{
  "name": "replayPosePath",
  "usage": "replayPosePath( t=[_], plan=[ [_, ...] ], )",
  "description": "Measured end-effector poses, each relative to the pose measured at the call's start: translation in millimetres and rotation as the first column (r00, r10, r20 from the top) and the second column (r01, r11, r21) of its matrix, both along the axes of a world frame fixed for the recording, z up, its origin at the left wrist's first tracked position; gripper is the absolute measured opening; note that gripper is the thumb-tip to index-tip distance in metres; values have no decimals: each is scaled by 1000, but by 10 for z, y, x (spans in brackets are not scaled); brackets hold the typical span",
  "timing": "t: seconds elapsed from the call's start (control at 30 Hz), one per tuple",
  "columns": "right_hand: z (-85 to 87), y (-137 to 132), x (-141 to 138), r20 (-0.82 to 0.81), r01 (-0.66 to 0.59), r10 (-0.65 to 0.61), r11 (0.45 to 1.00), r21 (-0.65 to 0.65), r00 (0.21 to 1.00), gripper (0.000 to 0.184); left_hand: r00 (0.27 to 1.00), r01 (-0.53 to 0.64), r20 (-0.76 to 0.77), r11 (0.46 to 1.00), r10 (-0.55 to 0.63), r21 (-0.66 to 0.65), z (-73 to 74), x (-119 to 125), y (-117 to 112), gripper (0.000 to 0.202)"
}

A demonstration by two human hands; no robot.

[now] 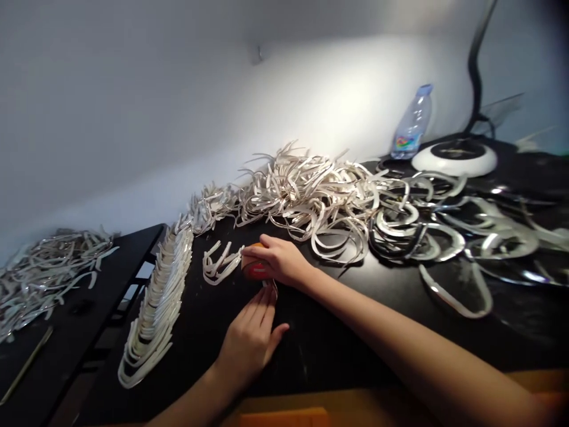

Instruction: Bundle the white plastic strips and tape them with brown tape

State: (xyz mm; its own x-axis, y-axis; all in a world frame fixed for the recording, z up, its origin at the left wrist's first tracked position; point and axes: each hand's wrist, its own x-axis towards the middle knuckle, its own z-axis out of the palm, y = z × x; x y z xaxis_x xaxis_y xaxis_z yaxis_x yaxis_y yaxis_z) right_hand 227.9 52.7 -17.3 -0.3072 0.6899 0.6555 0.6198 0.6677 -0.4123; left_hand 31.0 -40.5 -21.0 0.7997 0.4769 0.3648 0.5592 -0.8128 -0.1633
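My right hand (pixel 278 260) is closed around a small red and orange object (pixel 254 268) on the black table (pixel 355 332). My left hand (pixel 251 341) lies on the table just below it, fingers stretched out together toward that object and a thin curved strip by the fingertips. A few short white curved strips (pixel 217 264) lie just left of my right hand. A long neat row of stacked curved strips (pixel 157 302) runs down the table's left side.
A big tangled heap of white curved strips (pixel 306 193) lies behind my hands, with shiny silver ones (pixel 444 228) to the right. A water bottle (pixel 412 123) and a white lamp base (pixel 453 158) stand at the back right. Another pile (pixel 42 276) covers a lower surface at left.
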Motion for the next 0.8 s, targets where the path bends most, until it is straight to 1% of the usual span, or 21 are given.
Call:
replayPosePath(
  t=[0.07,0.13,0.2,0.3,0.4,0.47,0.57,0.67,0.7,0.8],
  plan=[
    [-6,-4,7,15,-1,1,1000,2,1000,35,995,56,91,995,-49,-79,47,-51,64,40],
    [-12,-5,15,33,2,-2,1000,3,999,37,982,140,152,976,-115,-168,106,-138,154,35],
    [-13,-6,21,40,8,-8,1000,1,999,38,966,230,170,945,-193,-234,159,-238,250,31],
    [4,-19,20,33,11,-10,1000,-11,999,37,944,322,155,913,-290,-252,201,-357,354,31],
    [36,-51,12,18,2,-2,1000,-27,1000,36,938,346,119,908,-327,-235,188,-403,377,36],
    [52,-80,11,-9,-9,8,999,-44,1000,39,938,344,113,917,-327,-199,153,-402,359,37],
    [65,-134,22,-125,-28,21,998,-54,992,46,940,325,148,937,-306,-128,85,-392,337,36],
    [99,-215,39,-197,-38,27,998,-52,980,47,939,325,161,938,-305,-120,35,-403,350,36],
    [119,-251,43,-210,-21,10,999,-51,978,46,938,328,160,936,-307,-129,27,-409,359,37],
    [185,-367,35,-278,80,-88,996,-40,957,44,935,335,171,931,-310,-144,30,-426,383,39]
  ],
)
